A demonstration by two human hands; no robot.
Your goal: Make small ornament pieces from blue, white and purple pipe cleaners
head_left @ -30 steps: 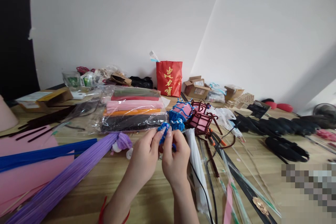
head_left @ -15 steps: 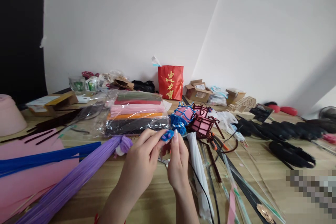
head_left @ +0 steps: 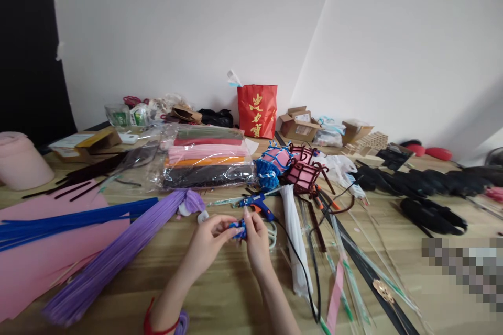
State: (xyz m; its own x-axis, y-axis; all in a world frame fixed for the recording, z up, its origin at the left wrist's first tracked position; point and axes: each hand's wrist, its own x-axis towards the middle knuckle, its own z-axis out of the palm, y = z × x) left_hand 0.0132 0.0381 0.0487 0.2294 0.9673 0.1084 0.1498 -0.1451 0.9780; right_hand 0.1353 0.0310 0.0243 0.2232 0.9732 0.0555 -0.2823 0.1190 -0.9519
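My left hand (head_left: 208, 238) and my right hand (head_left: 254, 238) meet low over the wooden table (head_left: 220, 293). Both pinch a small blue fuzzy piece (head_left: 238, 229) between their fingertips. Just behind the hands lies a blue glue gun (head_left: 257, 202) with a black cord, and a pair of white-handled scissors (head_left: 271, 233) rests by my right hand. A blue and pink wire lantern (head_left: 273, 163) and a dark red one (head_left: 304, 175) sit farther back.
A purple stick bundle (head_left: 118, 254), blue sticks (head_left: 74, 217) and pink paper (head_left: 47, 261) lie to the left. A clear bag of coloured stems (head_left: 208, 162), a red bag (head_left: 257, 110), cardboard boxes (head_left: 298, 125), black pieces (head_left: 424, 188) and long thin strips (head_left: 353, 272) crowd the rest.
Both hands have come down and nearer to me with the blue piece, from in front of the lanterns to just above the table. The glue gun and scissors are now uncovered.
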